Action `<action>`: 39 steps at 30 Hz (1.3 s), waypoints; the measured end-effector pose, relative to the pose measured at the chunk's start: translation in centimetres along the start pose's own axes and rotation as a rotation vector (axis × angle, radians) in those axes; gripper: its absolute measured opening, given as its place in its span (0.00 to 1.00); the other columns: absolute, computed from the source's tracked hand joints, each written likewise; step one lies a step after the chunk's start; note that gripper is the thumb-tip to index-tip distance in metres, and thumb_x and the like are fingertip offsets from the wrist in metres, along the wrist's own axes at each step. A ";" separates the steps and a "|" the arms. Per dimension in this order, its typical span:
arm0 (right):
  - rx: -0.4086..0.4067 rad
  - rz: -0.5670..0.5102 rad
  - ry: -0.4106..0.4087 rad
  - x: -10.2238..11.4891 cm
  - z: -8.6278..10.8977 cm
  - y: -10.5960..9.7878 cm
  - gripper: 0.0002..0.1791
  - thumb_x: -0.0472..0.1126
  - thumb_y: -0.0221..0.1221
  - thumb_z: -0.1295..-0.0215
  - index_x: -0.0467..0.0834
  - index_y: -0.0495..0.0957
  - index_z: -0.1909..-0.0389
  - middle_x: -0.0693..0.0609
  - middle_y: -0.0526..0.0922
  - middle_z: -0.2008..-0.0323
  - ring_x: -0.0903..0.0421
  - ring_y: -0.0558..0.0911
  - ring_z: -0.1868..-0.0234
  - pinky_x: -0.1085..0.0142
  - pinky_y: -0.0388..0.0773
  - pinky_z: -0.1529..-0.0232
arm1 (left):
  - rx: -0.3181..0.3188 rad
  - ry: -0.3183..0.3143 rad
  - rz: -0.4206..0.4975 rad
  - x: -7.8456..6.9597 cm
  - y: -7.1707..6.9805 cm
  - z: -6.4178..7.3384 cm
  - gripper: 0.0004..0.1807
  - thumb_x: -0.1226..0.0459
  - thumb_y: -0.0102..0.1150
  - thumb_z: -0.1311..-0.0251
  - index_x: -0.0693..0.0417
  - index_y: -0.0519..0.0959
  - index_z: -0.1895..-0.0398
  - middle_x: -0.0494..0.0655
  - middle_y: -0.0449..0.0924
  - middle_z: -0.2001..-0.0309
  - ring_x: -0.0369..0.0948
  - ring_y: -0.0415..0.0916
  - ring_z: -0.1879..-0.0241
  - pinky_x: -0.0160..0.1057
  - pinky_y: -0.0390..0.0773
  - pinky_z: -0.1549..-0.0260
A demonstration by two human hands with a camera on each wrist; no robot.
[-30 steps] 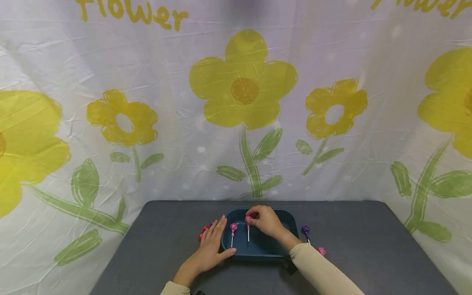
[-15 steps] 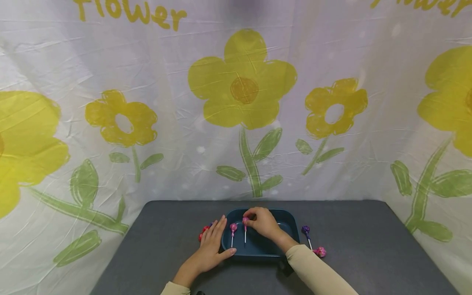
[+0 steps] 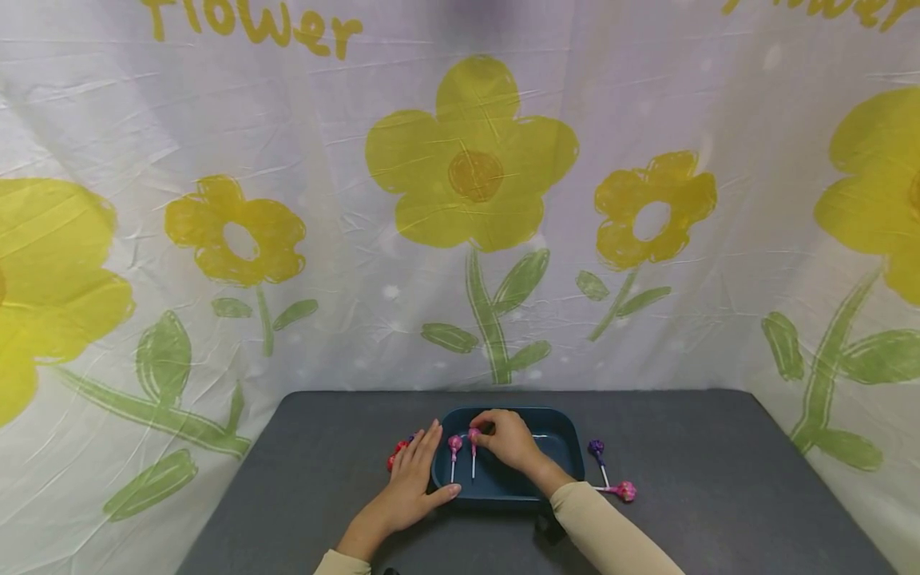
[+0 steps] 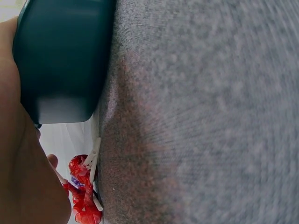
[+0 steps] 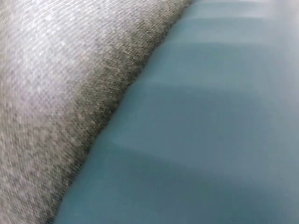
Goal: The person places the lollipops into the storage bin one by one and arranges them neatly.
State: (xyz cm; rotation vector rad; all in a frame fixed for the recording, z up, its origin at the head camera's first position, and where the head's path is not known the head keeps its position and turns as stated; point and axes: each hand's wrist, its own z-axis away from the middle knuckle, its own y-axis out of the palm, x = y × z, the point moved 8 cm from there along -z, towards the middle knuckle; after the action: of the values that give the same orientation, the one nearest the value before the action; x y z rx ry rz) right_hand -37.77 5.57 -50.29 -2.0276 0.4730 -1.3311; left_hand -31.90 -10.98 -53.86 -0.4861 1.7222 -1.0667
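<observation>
In the head view a dark blue tray [image 3: 517, 492] stands on the table. My right hand [image 3: 512, 441] reaches over it and pinches a pink lollipop [image 3: 473, 436] by its wrapped head, the white stick pointing toward me. Just left of that, another pink lollipop [image 3: 454, 445] lies in the tray with its stick also toward me. My left hand [image 3: 411, 487] rests along the tray's left side, fingers straight and thumb at the near left corner. The left wrist view shows the tray's outer wall [image 4: 65, 60] beside that hand. Only tray and table fill the right wrist view.
Red-wrapped lollipops [image 4: 84, 196] lie left of the tray, partly hidden by my left hand. To its right lie a purple lollipop [image 3: 596, 448] and a pink one [image 3: 626, 491]. A flower-printed cloth [image 3: 345, 319] hangs behind the grey table [image 3: 323, 447].
My right hand has moved left and slightly toward me with the pink lollipop, closer to the one lying in the tray. My left hand has stayed in place.
</observation>
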 end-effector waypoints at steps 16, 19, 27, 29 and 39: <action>0.025 -0.022 -0.012 -0.1 -0.2 1.1 0.10 0.40 0.66 0.39 0.40 0.86 0.58 0.49 0.89 0.64 0.62 0.80 0.70 0.71 0.76 0.68 | -0.003 -0.005 -0.004 0.0 0.1 0.1 0.52 0.40 0.56 0.37 0.50 0.42 0.20 0.46 0.37 0.18 0.60 0.40 0.21 0.75 0.40 0.32; 0.021 -0.021 -0.009 -0.1 -0.3 1.1 0.10 0.40 0.67 0.39 0.40 0.86 0.59 0.49 0.89 0.64 0.61 0.81 0.70 0.71 0.76 0.67 | -0.003 -0.005 0.001 0.0 0.1 0.0 0.52 0.40 0.56 0.37 0.49 0.41 0.20 0.46 0.37 0.18 0.60 0.40 0.21 0.74 0.39 0.32; 0.023 -0.030 -0.007 -0.3 -0.3 1.2 0.10 0.40 0.66 0.39 0.40 0.86 0.59 0.49 0.88 0.65 0.59 0.81 0.69 0.70 0.76 0.67 | -0.008 0.000 -0.005 0.0 0.1 -0.1 0.52 0.40 0.56 0.37 0.50 0.42 0.20 0.46 0.37 0.18 0.61 0.41 0.22 0.75 0.40 0.32; 0.026 -0.026 -0.006 -0.3 -0.2 1.3 0.09 0.40 0.66 0.38 0.40 0.86 0.60 0.49 0.88 0.65 0.59 0.81 0.69 0.70 0.76 0.67 | -0.008 0.000 -0.005 0.0 0.1 -0.1 0.52 0.40 0.56 0.37 0.50 0.42 0.20 0.46 0.37 0.18 0.61 0.41 0.22 0.75 0.40 0.32; 0.021 0.008 -0.028 0.0 -0.1 1.4 0.07 0.40 0.67 0.39 0.42 0.86 0.62 0.50 0.88 0.66 0.60 0.81 0.68 0.68 0.77 0.65 | -0.010 -0.004 -0.004 0.0 0.1 0.0 0.52 0.41 0.57 0.37 0.50 0.43 0.20 0.46 0.37 0.18 0.60 0.41 0.21 0.75 0.40 0.32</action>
State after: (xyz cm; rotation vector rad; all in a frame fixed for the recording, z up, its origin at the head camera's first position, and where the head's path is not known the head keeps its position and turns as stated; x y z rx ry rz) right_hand -37.81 4.51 -51.24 -2.0228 0.4523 -1.2966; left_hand -31.86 -10.91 -53.90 -0.4976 1.7247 -1.0595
